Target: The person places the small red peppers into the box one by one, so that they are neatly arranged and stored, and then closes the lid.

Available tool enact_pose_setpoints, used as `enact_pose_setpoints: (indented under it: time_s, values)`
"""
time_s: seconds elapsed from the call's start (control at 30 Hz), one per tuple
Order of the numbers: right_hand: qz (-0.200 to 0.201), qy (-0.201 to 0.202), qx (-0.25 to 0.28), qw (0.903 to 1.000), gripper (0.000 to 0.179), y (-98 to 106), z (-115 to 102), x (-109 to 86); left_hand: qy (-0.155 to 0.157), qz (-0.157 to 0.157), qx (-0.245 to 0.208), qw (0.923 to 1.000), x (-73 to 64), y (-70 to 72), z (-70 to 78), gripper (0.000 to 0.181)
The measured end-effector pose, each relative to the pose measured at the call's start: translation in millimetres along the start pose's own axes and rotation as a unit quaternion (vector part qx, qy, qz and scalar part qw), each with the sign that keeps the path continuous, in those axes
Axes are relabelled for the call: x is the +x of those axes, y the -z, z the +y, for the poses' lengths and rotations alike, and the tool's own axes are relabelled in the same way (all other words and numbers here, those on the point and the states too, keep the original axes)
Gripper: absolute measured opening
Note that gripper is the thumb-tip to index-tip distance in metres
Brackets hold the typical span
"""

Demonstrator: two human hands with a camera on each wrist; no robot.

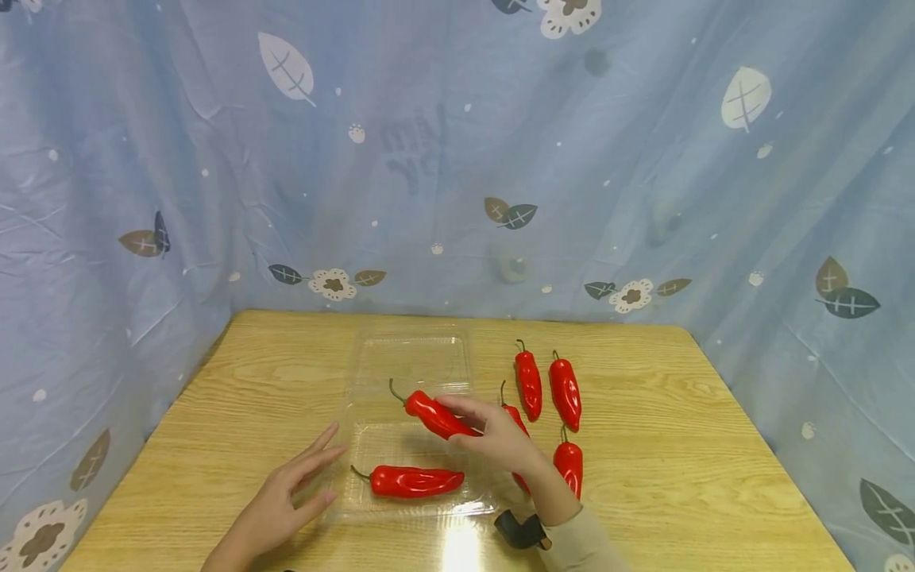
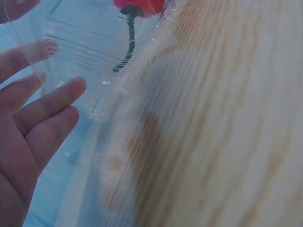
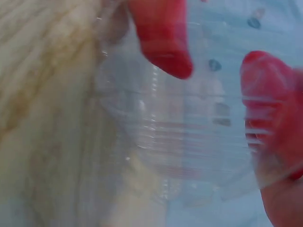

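Note:
In the head view, my right hand [image 1: 493, 433] grips a red pepper [image 1: 432, 413] by its lower part, above the near half of a clear plastic clamshell box [image 1: 386, 438]. The pepper's green stem points up and left. A second red pepper [image 1: 416, 481] lies crosswise in that near half, stem to the left. My left hand [image 1: 282, 496], fingers extended, is at the box's left side. In the left wrist view, the left hand's fingers [image 2: 52, 109] are spread by the clear wall. The right wrist view has the held pepper [image 3: 270, 101] at the right, seen partly through plastic.
The box's far half [image 1: 411, 361], seemingly its lid, lies opened flat toward the back. Several red peppers, among them one upright-lying pepper [image 1: 566, 393], lie on the wooden table [image 1: 679, 445] right of the box. A blue patterned curtain [image 1: 443, 159] surrounds the table.

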State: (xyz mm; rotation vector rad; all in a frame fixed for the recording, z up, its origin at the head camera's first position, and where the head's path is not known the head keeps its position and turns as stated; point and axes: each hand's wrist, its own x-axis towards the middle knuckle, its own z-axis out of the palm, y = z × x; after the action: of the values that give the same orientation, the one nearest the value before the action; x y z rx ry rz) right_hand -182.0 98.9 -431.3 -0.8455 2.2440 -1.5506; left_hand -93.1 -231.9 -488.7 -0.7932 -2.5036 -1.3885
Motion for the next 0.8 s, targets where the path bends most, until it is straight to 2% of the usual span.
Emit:
enact_pose_setpoints:
  time_s: [0.23,0.43,0.8]
  values:
    - [-0.019,-0.004,-0.003,0.9998,0.052,-9.2,3.4,5.8,-0.002,0.001,0.006,1.0000,0.2,-0.7,1.0,0.052]
    - [-0.035,-0.004,-0.030,0.9989,0.054,-15.3,3.5,15.3,-0.007,0.005,0.012,0.9999,0.7,0.0,2.2,0.053]
    - [-0.112,-0.016,-0.103,0.9881,0.050,-19.5,3.2,24.0,-0.002,0.005,0.011,0.9999,0.0,0.2,1.6,0.052]
